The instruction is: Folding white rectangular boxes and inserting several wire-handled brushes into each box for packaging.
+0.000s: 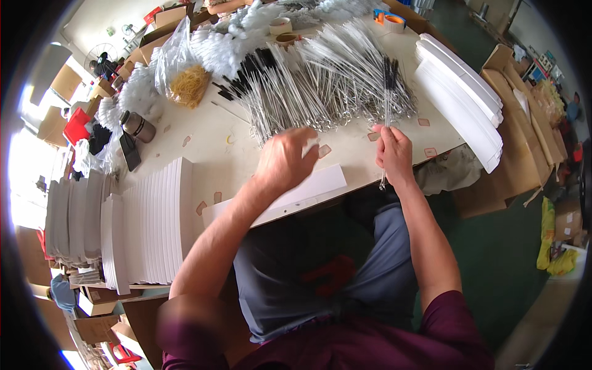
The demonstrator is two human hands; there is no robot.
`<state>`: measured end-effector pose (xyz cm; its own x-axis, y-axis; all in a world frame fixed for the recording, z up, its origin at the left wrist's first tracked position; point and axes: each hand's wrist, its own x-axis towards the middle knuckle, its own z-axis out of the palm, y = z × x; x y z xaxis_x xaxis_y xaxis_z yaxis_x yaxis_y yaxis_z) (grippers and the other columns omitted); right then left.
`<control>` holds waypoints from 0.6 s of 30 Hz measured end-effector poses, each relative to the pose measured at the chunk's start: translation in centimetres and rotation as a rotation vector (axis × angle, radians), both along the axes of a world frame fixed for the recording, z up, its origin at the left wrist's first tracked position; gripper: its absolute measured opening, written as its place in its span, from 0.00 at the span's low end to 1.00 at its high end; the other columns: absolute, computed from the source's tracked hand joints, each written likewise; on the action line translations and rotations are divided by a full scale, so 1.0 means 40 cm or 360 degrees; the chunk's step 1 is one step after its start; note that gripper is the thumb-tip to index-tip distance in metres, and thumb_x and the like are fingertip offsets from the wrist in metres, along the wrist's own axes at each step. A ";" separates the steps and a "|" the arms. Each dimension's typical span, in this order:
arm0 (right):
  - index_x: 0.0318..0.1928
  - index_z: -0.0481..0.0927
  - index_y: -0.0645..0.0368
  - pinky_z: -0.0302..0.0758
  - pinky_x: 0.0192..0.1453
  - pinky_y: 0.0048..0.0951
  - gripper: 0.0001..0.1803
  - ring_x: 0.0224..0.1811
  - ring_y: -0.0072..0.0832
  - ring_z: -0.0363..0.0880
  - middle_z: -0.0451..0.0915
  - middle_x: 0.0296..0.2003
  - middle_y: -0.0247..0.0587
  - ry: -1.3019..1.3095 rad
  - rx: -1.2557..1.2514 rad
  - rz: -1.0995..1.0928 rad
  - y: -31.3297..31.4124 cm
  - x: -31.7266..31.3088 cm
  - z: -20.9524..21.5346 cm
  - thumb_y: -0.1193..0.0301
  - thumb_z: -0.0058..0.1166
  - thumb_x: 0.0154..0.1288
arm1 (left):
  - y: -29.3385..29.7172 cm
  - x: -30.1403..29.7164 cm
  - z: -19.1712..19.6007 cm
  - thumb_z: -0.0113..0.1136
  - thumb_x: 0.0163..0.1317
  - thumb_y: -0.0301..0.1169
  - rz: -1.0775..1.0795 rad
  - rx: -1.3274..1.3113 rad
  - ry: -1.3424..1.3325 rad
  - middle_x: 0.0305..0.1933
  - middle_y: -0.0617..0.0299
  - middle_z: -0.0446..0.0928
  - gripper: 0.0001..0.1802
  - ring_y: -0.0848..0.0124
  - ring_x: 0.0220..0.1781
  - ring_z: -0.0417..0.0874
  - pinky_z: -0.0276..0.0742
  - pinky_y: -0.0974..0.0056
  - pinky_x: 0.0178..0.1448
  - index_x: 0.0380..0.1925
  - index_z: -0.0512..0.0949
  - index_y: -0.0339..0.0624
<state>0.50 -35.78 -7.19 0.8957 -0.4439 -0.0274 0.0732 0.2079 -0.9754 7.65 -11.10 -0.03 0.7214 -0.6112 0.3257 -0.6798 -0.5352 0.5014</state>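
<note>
My right hand (394, 153) is closed around a few thin wire-handled brushes (387, 114). Their black bristle ends point away from me, and wire ends stick out below the fist. To its left, my left hand (287, 159) hovers over the table close to the pile, slightly blurred. A gap shows between its thumb and forefinger, with nothing visible in it. Beyond both hands lies a wide heap of similar brushes (314, 86), black-bristled at its left and white-bristled at its right. A long white card strip (314, 186) lies along the near table edge.
Stacked white card strips (154, 216) stand at the left, with more strips (459, 98) at the right. Rubber bands (188, 86) in a clear bag, a flask (138, 126), a dark phone-like slab (129, 151) and tape rolls (280, 26) lie around the heap. Cardboard boxes (515, 129) flank the table.
</note>
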 end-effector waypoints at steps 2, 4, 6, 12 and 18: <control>0.48 0.82 0.62 0.54 0.18 0.20 0.16 0.17 0.11 0.55 0.63 0.21 0.23 -0.0057 -0.0118 -0.0029 0.016 0.005 -0.021 0.63 0.47 0.84 | -0.029 0.067 -0.006 0.63 0.63 0.35 0.0069 0.0178 -0.0001 0.36 0.47 0.86 0.15 0.52 0.39 0.90 0.84 0.51 0.46 0.47 0.83 0.39; 0.48 0.82 0.61 0.54 0.18 0.20 0.17 0.16 0.10 0.55 0.63 0.19 0.21 -0.0183 -0.0273 -0.0076 0.022 0.011 -0.033 0.62 0.45 0.85 | -0.077 0.090 -0.004 0.64 0.63 0.36 0.0106 0.0292 -0.0002 0.37 0.46 0.86 0.16 0.52 0.41 0.90 0.84 0.51 0.47 0.47 0.83 0.40; 0.45 0.82 0.63 0.56 0.20 0.20 0.17 0.18 0.11 0.58 0.66 0.20 0.22 -0.0152 -0.0215 -0.0075 0.017 0.002 -0.020 0.64 0.46 0.84 | -0.116 0.112 -0.024 0.66 0.62 0.40 0.0145 0.0441 -0.0101 0.37 0.45 0.86 0.19 0.52 0.41 0.89 0.84 0.50 0.47 0.48 0.83 0.41; 0.45 0.82 0.63 0.56 0.20 0.19 0.16 0.19 0.10 0.58 0.65 0.20 0.22 -0.0156 -0.0206 -0.0127 0.022 0.003 -0.029 0.64 0.46 0.84 | -0.187 0.115 -0.081 0.67 0.62 0.39 0.0069 0.0624 -0.0312 0.33 0.47 0.84 0.14 0.50 0.38 0.88 0.84 0.48 0.43 0.38 0.79 0.39; 0.47 0.82 0.61 0.52 0.18 0.19 0.17 0.16 0.10 0.54 0.61 0.18 0.21 -0.0180 -0.0298 -0.0148 0.018 0.005 -0.053 0.62 0.44 0.85 | -0.194 0.113 -0.112 0.61 0.62 0.32 -0.0022 0.0525 -0.0613 0.30 0.51 0.84 0.07 0.56 0.34 0.89 0.85 0.51 0.39 0.29 0.78 0.41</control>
